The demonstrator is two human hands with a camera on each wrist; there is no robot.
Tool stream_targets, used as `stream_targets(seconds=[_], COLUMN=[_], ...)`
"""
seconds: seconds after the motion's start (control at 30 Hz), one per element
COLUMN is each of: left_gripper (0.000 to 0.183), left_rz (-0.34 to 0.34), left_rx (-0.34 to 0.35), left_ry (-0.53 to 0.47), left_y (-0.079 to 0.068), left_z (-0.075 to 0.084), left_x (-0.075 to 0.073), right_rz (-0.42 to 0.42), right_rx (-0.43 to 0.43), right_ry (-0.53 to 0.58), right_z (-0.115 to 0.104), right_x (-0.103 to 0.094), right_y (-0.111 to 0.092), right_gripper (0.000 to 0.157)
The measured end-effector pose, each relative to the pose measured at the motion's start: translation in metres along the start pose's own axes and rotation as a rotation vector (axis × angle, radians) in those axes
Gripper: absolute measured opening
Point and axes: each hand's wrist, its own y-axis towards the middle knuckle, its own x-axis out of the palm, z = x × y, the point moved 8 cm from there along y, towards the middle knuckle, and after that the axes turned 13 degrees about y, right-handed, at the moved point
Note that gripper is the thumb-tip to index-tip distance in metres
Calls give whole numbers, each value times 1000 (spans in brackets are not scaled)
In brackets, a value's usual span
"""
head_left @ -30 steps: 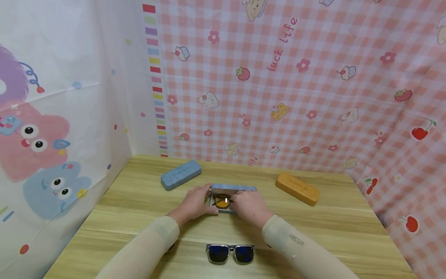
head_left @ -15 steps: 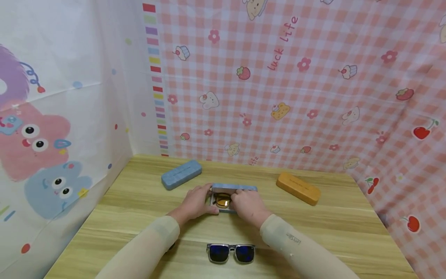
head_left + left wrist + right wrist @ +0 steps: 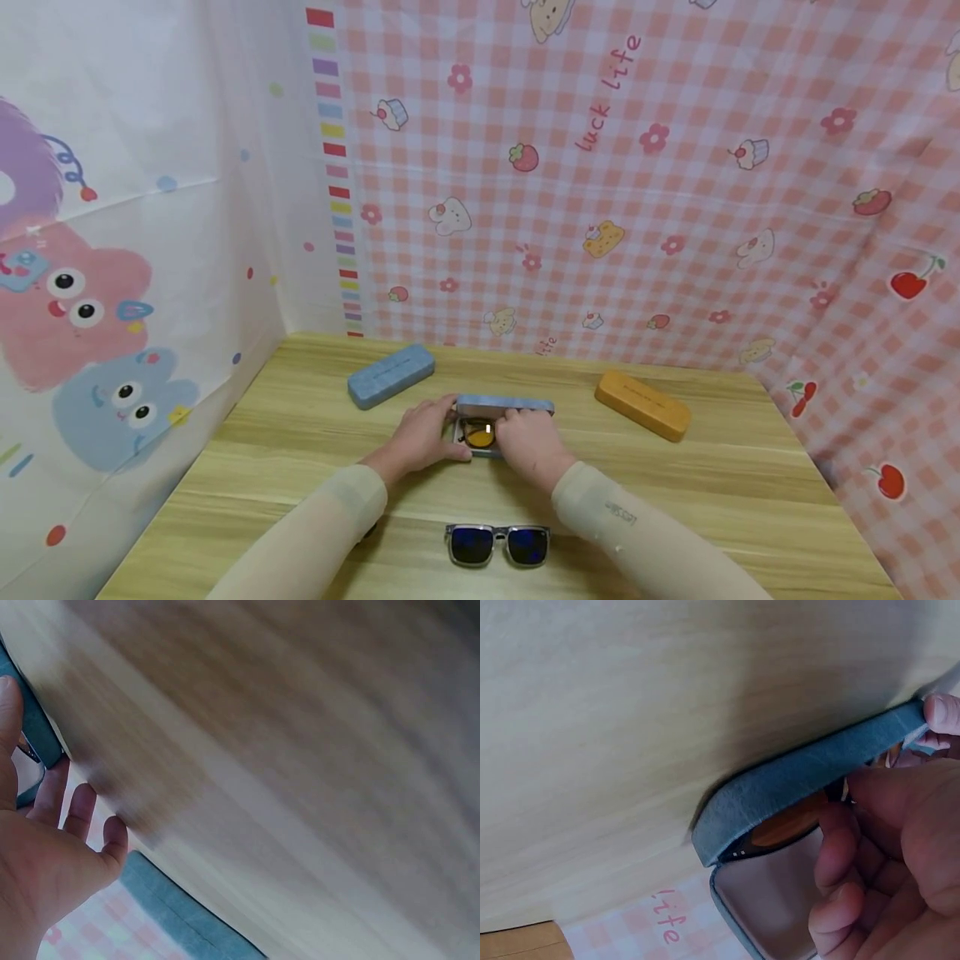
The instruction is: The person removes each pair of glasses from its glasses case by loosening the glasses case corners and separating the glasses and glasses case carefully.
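Presently, the left hand (image 3: 420, 433) is gripping the open blue case (image 3: 802, 780) at its nine o'clock end, on the tabletop (image 3: 712, 483). Inside this case, the orange-lensed glasses (image 3: 481, 435) are lying, and the right hand (image 3: 536, 442) is pinching them near their middle. Seen from there, a closed blue case (image 3: 391, 377) is resting at ten o'clock, an orange case (image 3: 642, 406) at three, and dark sunglasses (image 3: 471, 546) at six.

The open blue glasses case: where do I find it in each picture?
Head: open blue case, below centre, between the left hand and right hand.
Left wrist: open blue case, cut off by the left edge.
Right wrist: open blue case, across the centre and right.
Shared landmark: pink checked cloth, at the bottom in both wrist views.
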Motion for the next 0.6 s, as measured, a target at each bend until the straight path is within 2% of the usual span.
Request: stream_targets(seconds=[0.33,0.6], left_gripper=[105,104], left_rz=[7,3], left_rx=[11,10], left_ry=[4,4], left_y=[1,0], left_z=[1,-1], left_x=[1,1], right_rz=[28,71], right_rx=[79,93], right_ry=[70,139], right_z=[6,8], right_x=[1,-12], right_y=[1,-2], right_gripper=[17,19])
